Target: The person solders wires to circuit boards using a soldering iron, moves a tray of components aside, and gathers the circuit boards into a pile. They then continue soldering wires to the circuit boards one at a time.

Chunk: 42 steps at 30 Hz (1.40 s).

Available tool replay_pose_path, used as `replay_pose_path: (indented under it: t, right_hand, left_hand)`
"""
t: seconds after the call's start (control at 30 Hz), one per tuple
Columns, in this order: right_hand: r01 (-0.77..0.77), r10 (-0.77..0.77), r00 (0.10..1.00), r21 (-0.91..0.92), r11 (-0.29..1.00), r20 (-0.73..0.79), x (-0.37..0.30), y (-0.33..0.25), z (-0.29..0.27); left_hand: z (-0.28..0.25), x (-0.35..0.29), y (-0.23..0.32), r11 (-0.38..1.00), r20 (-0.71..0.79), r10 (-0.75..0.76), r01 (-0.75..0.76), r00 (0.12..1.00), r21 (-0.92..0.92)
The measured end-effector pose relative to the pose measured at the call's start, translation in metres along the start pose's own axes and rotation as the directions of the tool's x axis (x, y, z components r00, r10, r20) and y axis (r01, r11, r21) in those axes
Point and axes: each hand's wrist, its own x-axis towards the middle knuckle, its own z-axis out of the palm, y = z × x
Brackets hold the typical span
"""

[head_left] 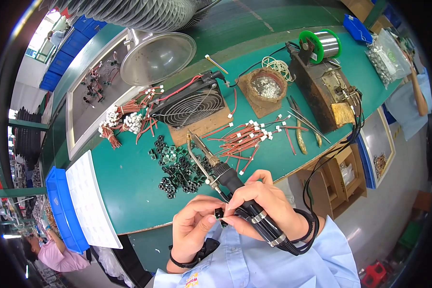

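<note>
I see a green surface (pixel 129 182), small fan (pixel 192 103), solder spool (pixel 321 44), red wire bundles (pixel 242 139), metal funnel hood (pixel 157 57), blue tray (pixel 62 211)

Green workbench (pixel 129 182), grey floor (pixel 384 225)

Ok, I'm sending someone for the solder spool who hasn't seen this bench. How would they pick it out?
Start at the green bench top and go to its far right end, to the rusty brown box. The solder spool stands at its far end: the only reel there, with bright green rims and silver wire.
</note>
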Motion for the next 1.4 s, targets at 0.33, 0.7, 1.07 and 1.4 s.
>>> replay_pose_path:
  t: [0.33,0.7,1.07,1.4]
  right_hand:
    - [0.008,-0.005,0.999,0.068,0.998,-0.044,-0.0026,0.0022,0.0035]
    - [0.055,-0.054,0.997,0.017,0.998,-0.054,-0.0025,0.0034,0.0033]
    - [0.108,-0.108,0.99,0.001,0.994,-0.087,-0.0013,0.0034,0.0045]
    - [0.111,-0.11,0.99,0.008,0.994,-0.091,-0.0018,0.0022,0.0033]
  left_hand:
    - [0.0009,0.0007,-0.0008,0.999,0.011,-0.004,0.005,1.0,-0.054]
    - [0.0005,0.0006,-0.0054,0.998,-0.004,0.033,-0.033,0.999,-0.059]
    - [0.0003,-0.0007,-0.0079,0.996,-0.001,0.05,-0.05,0.999,-0.075]
    - [0.0031,-0.0005,-0.0049,0.993,-0.021,0.002,-0.005,1.0,-0.114]
